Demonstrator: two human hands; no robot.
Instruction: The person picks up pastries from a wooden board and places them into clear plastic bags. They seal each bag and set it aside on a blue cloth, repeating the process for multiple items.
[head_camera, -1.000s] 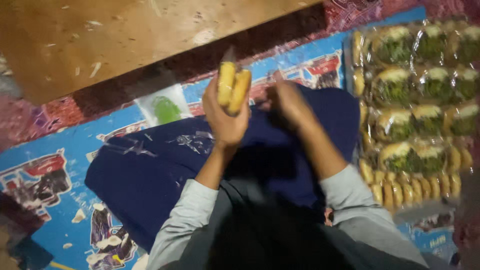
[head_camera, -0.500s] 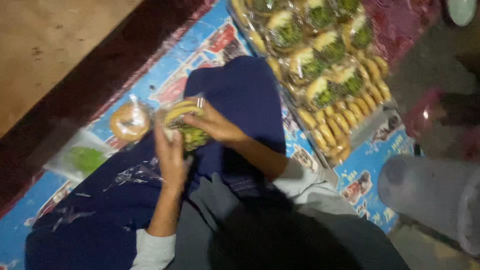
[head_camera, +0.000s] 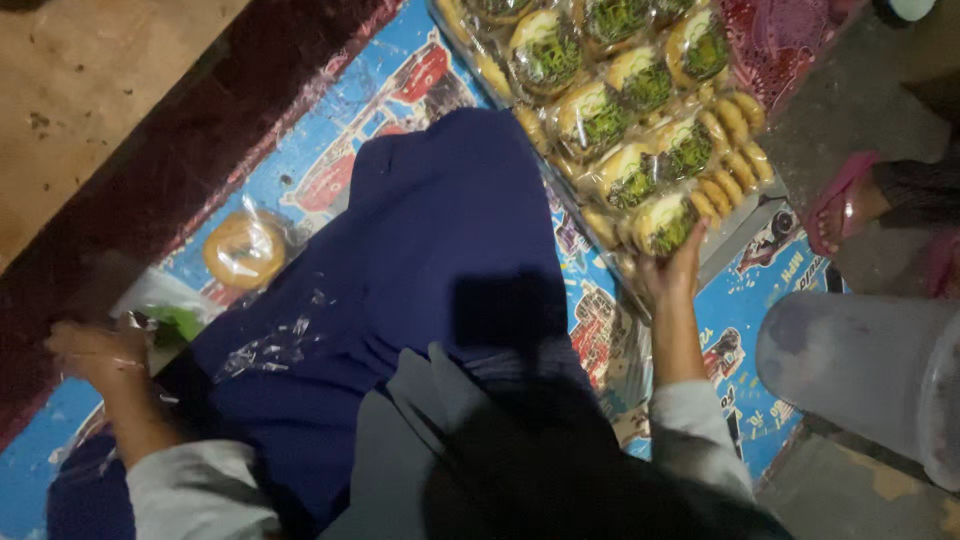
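My right hand (head_camera: 672, 268) reaches out to the right and rests on a wrapped packet of yellow and green snack (head_camera: 665, 222) at the near end of a tray (head_camera: 745, 225) of such packets. My left hand (head_camera: 98, 350) is far out to the left, low on the mat, closed around a clear plastic bag with something green in it (head_camera: 172, 322). A dark blue cloth (head_camera: 420, 290) covers my lap between the two arms.
A bagged round golden snack (head_camera: 245, 250) lies on the blue printed mat (head_camera: 400, 85) left of the cloth. A wooden board (head_camera: 80, 90) lies beyond. A grey bucket (head_camera: 865, 370) stands at right, and another person's foot in a pink sandal (head_camera: 850, 205) is beyond it.
My hands were together in front of me holding a packet; they have parted, the right going out to the tray and the left out to the green bag. The view swung right.
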